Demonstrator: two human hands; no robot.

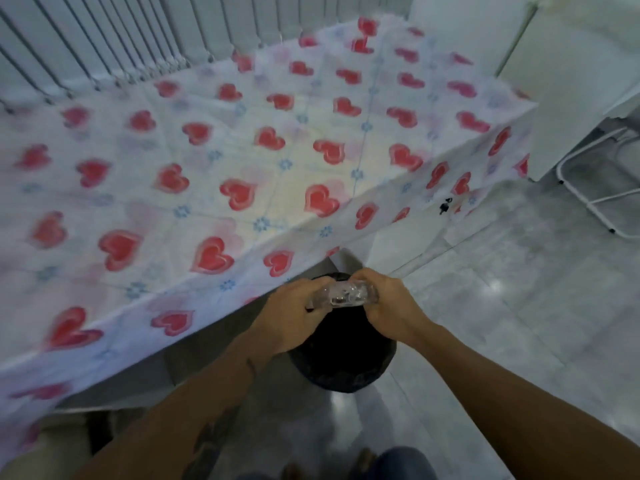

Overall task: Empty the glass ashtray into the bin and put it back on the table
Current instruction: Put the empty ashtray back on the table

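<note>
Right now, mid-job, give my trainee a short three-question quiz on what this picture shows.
1. True or false: the ashtray rests on the table.
2. What holds the ashtray? A) left hand only B) right hand only C) both hands
3. What dark thing stands on the floor under the ashtray?

Key:
1. False; it is held in the air beside the table's edge.
2. C
3. The bin.

Both hands [294, 313] [388, 306] forward, fingers curled.
</note>
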